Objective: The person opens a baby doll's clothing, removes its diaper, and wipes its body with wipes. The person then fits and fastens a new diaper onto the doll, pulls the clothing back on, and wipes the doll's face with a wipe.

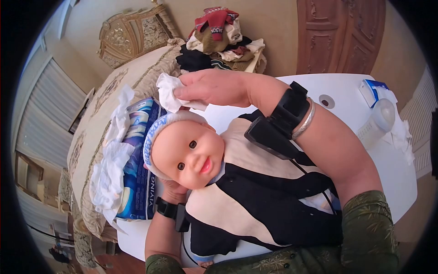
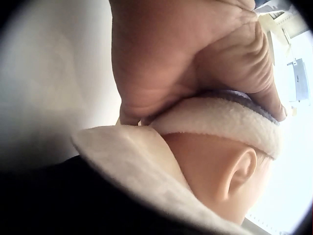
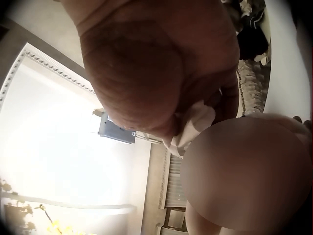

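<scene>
A baby doll [image 1: 205,141] lies face up across the person's front, wearing a white fuzzy headband [image 1: 157,132] with blue lettering and a black-and-beige garment [image 1: 237,205]. The left hand [image 2: 186,54] cups the back of the doll's head, thumb and fingers spread round the headband; in the head view most of it is hidden beneath the head. Just above the doll's forehead, the right hand [image 1: 214,87] pinches a crumpled white tissue [image 1: 169,91]. Part of that tissue [image 3: 195,125] shows below the fingers in the right wrist view, close to the doll's blurred head.
A blue package [image 1: 139,182] with crumpled white tissues [image 1: 109,178] on it lies left of the doll. On the white table's [image 1: 351,84] right side are a blue-and-white box [image 1: 374,91], a baby bottle [image 1: 376,121] and more tissues [image 1: 401,137]. Clothes [image 1: 223,41] are piled behind.
</scene>
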Demonstrator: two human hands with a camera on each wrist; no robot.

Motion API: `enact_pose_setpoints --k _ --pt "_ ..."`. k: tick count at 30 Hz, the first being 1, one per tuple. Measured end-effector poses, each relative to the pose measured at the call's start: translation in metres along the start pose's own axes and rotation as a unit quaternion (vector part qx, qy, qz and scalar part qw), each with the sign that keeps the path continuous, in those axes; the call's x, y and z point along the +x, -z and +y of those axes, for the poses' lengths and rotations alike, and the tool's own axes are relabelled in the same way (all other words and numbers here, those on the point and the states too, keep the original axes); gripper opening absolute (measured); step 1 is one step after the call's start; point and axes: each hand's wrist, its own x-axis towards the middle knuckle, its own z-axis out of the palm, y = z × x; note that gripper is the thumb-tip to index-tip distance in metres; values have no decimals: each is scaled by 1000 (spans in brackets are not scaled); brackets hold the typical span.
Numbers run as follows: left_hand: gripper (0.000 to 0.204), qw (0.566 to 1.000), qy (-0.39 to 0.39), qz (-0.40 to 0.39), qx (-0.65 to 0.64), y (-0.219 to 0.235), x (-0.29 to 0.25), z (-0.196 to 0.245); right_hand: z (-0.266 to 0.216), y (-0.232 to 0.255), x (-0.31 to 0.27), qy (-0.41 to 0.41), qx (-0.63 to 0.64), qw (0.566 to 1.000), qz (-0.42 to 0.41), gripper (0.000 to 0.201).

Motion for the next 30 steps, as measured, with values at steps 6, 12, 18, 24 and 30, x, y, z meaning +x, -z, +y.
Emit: enact_pose_setpoints --k 6,12,18,24,30 --pt "90 999 -5 -35 -12 5 0 3 -8 -2 -21 96 -140 978 118 24" --pt "89 1000 -11 -4 -14 6 -4 5 10 -13 -25 367 -301 858 196 18" --pt "88 999 -20 26 -14 7 -7 9 7 -15 -52 279 -487 819 120 21" --pt "87 998 -17 56 -16 5 -7 5 2 -1 -79 128 -486 864 35 20" --pt "82 993 9 91 78 -1 -5 4 7 -24 -60 153 -428 879 144 20"
